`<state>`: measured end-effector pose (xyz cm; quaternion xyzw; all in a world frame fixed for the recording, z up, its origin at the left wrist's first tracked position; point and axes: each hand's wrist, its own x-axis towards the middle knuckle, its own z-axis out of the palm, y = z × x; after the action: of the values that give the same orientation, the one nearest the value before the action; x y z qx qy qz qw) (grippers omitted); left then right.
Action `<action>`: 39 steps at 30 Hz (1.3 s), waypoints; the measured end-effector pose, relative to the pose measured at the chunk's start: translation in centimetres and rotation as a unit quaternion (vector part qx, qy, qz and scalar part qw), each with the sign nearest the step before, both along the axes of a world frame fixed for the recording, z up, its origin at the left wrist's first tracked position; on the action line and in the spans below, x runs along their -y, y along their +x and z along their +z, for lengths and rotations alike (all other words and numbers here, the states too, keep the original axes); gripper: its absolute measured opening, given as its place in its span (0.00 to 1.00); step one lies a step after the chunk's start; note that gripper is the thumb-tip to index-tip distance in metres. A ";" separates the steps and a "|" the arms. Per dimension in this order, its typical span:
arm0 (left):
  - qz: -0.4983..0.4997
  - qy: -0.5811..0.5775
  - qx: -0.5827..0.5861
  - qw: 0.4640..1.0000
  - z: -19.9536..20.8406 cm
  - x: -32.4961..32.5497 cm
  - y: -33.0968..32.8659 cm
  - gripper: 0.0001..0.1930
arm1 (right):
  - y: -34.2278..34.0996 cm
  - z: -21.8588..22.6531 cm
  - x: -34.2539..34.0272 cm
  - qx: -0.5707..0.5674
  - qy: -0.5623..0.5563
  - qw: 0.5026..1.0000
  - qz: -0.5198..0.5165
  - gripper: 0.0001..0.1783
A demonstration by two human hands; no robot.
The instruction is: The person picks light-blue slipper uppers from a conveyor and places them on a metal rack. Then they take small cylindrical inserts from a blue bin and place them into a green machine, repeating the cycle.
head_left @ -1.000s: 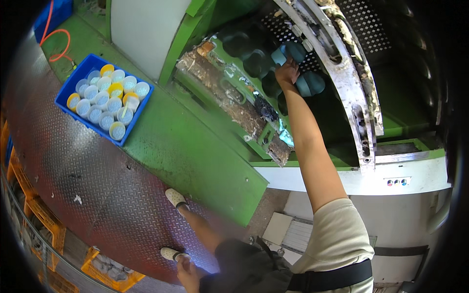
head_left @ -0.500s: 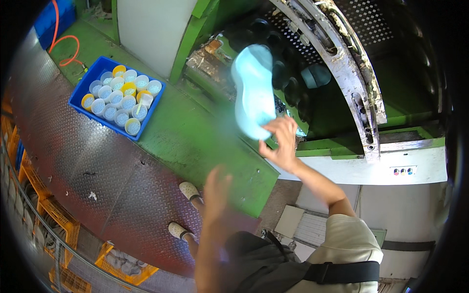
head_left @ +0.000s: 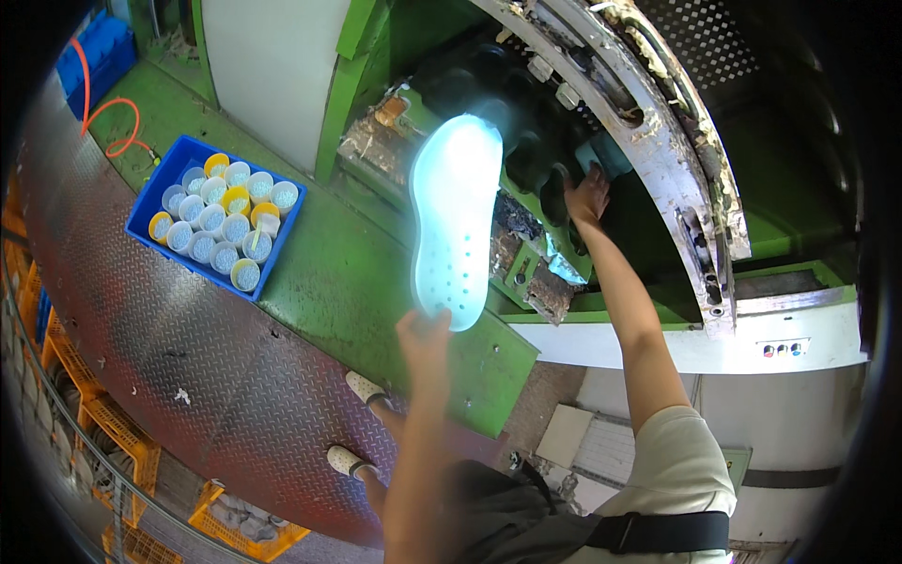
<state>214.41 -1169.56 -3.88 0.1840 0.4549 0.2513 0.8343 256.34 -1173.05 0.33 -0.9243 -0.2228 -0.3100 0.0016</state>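
Note:
My left hand (head_left: pixel 426 346) pinches the near end of a light blue foam clog (head_left: pixel 458 221), thumb on top. The clog is sole-shaped and glares brightly, with rows of small holes towards the held end. It hangs in front of the machine opening. My right hand (head_left: pixel 587 195) reaches into the machine with fingers apart, beside the dark rounded moulds (head_left: pixel 554 193). Its fingertips come close to a second light blue foam piece (head_left: pixel 613 153) deeper inside; whether they touch it I cannot tell.
A blue crate (head_left: pixel 169 252) of white and yellow cups filled with pale pellets sits on the green platform (head_left: pixel 324 282). A curved, crusted metal frame (head_left: pixel 648 122) arches over the opening. An orange hose (head_left: pixel 138 117) lies at far left. Yellow baskets (head_left: pixel 122 442) stand below the metal walkway (head_left: pixel 225 376).
The clog has passed from my right hand to my left and moved slightly left and nearer. My right hand has gone right and farther into the machine.

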 end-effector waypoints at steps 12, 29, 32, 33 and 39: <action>0.106 0.028 0.067 0.992 -2.6 5.3 -15.6 0.26 | 2.9 5.2 -1.0 -0.082 -0.111 0.987 -0.082 0.34; 0.681 0.182 -0.048 0.707 14.6 51.4 -59.3 0.29 | -89.8 18.8 10.6 -0.306 0.023 0.264 0.914 0.27; 0.791 0.063 -0.110 0.598 15.3 59.1 -63.3 0.24 | -105.2 19.1 16.4 -0.248 0.009 0.140 0.959 0.24; 0.812 0.003 -0.117 0.571 15.0 58.4 -65.0 0.22 | -108.8 18.5 17.6 -0.245 0.017 0.089 0.965 0.23; 0.895 -0.019 -0.095 0.435 11.9 59.3 -69.8 0.28 | -123.8 14.5 25.6 -0.192 -0.081 -0.088 0.974 0.27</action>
<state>144.57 -1228.82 8.00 -0.3193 0.4466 0.8300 0.0983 132.50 -1198.68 14.83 -0.2386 0.9057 -0.2240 -0.2694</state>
